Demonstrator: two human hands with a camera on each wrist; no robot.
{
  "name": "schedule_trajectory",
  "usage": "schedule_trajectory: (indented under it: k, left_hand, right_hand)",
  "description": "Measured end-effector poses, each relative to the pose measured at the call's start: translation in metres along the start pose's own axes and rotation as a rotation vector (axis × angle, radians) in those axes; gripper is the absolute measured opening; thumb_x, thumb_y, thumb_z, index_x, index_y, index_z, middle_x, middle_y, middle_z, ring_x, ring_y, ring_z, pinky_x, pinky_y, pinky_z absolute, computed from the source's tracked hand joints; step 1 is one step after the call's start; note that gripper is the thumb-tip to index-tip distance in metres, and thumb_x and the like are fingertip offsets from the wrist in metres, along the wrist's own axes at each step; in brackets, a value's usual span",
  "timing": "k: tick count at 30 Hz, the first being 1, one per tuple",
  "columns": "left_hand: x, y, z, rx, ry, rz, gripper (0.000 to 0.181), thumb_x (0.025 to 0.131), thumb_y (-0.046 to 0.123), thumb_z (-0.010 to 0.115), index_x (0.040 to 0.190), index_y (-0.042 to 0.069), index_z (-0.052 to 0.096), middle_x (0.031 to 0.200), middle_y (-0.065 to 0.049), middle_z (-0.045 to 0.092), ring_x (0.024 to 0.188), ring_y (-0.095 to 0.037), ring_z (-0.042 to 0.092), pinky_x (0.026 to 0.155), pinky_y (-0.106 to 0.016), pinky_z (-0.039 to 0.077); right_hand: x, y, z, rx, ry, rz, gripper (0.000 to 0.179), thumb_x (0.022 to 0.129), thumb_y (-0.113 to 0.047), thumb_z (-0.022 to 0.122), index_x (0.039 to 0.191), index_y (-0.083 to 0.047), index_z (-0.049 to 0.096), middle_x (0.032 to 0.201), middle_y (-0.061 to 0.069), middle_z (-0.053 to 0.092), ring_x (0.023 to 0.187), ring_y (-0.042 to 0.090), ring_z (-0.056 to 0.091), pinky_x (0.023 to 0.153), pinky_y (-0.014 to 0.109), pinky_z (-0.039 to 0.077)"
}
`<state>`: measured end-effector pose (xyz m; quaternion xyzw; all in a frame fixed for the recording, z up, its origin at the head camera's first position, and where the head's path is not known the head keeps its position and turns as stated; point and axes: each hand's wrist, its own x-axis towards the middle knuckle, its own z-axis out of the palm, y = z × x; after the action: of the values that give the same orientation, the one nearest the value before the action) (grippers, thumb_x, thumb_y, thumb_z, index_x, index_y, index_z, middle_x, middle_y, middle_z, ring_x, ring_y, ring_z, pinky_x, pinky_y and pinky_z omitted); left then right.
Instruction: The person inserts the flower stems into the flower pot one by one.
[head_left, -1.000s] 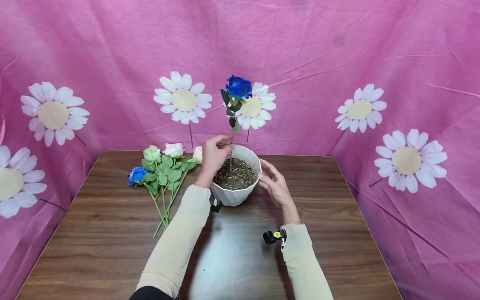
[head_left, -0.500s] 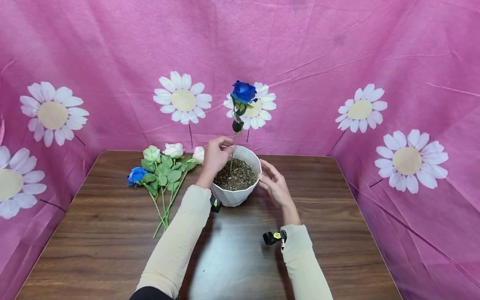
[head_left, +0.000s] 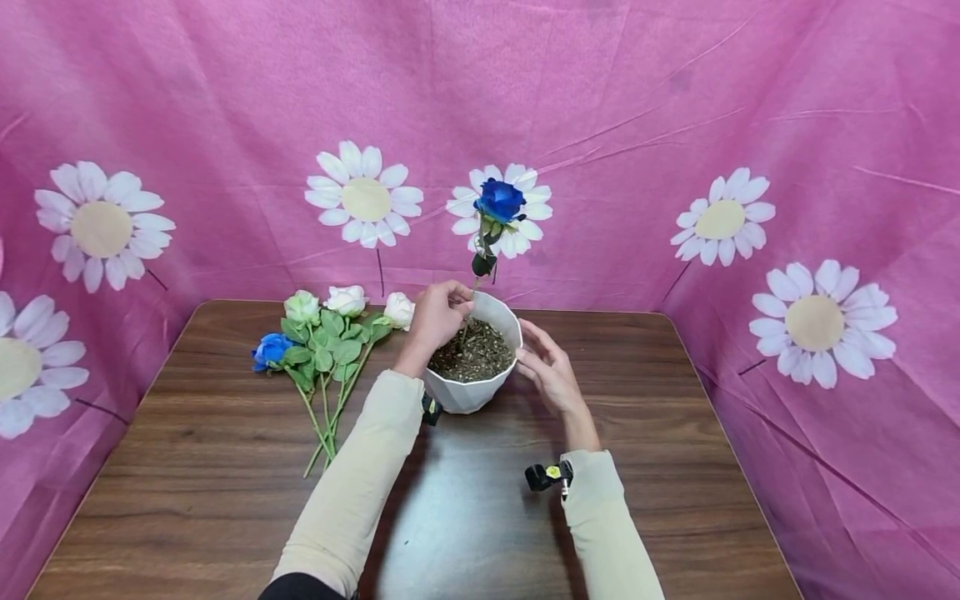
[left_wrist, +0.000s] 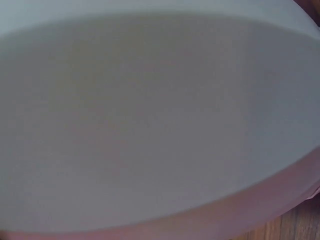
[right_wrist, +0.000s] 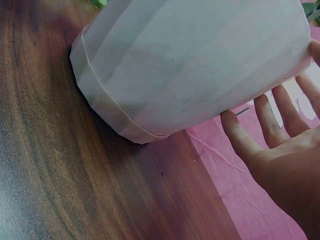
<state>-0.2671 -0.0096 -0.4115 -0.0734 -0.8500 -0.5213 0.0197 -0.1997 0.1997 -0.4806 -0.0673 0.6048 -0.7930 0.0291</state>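
Observation:
My left hand (head_left: 437,317) pinches the stem of a blue rose (head_left: 501,201) between thumb and fingers. The rose leans right over a white faceted pot (head_left: 469,395), its lower stem standing in the dark, crumbly soil (head_left: 487,354). On the pot's right side rests my right hand (head_left: 553,371). In the right wrist view its fairly straight fingers (right_wrist: 267,120) touch the pot's wall (right_wrist: 190,60) with their tips. A pale, blurred surface, seemingly the pot wall (left_wrist: 160,115), fills most of the left wrist view and hides the left fingers there.
Left of the pot, several cut roses lie on the wooden table (head_left: 187,467): a blue rose (head_left: 272,352), a greenish-white rose (head_left: 302,307) and white roses (head_left: 346,301), stems crossing toward the front. A pink cloth (head_left: 600,100) with printed daisies surrounds the table's back and sides.
The blue rose's head has tipped right and lower, and my left hand has shifted slightly right and down with the stem. My right hand and the pot have hardly moved.

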Motion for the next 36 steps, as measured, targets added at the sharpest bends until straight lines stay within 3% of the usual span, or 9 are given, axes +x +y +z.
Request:
schedule_trajectory:
  k: [9, 19, 26, 36]
  left_hand:
    - [0.0001, -0.0006, 0.0004, 0.162, 0.001, 0.018, 0.005, 0.093, 0.006, 0.072, 0.097, 0.004, 0.072, 0.092, -0.009, 0.074, 0.09, -0.025, 0.069, 0.087, -0.036, 0.055]
    - [0.0004, -0.0023, 0.0012, 0.262, -0.076, 0.051, 0.005, 0.091, 0.009, 0.075, 0.088, 0.007, 0.07, 0.086, -0.005, 0.073, 0.085, -0.021, 0.068, 0.081, -0.035, 0.056]
    - [-0.0009, -0.0018, 0.0003, 0.31, -0.114, 0.018, 0.002, 0.091, 0.012, 0.074, 0.092, 0.01, 0.075, 0.088, -0.002, 0.074, 0.085, -0.02, 0.068, 0.077, -0.035, 0.056]
    - [-0.0031, -0.0001, -0.0008, 0.346, -0.117, 0.007, 0.004, 0.092, 0.013, 0.074, 0.095, 0.01, 0.076, 0.089, -0.004, 0.075, 0.089, -0.023, 0.069, 0.079, -0.038, 0.057]
  right_hand:
    - [-0.0012, 0.0017, -0.0007, -0.006, 0.001, -0.005, 0.059, 0.098, 0.008, 0.05, 0.153, 0.008, 0.03, 0.153, 0.03, 0.035, 0.124, 0.02, 0.054, 0.094, 0.03, 0.056]
    - [-0.0031, 0.0002, 0.0, -0.005, -0.002, -0.004, 0.06, 0.098, 0.005, 0.051, 0.154, 0.007, 0.03, 0.153, 0.028, 0.036, 0.121, 0.016, 0.056, 0.092, 0.028, 0.056]
    - [-0.001, 0.0007, -0.0006, -0.003, -0.01, -0.001, 0.061, 0.097, 0.007, 0.051, 0.154, 0.009, 0.027, 0.153, 0.03, 0.035, 0.121, 0.018, 0.056, 0.093, 0.029, 0.056]
    - [-0.0023, 0.0007, -0.0002, -0.02, -0.002, 0.003, 0.059, 0.098, 0.004, 0.051, 0.154, 0.004, 0.033, 0.152, 0.027, 0.038, 0.123, 0.019, 0.055, 0.099, 0.038, 0.054]
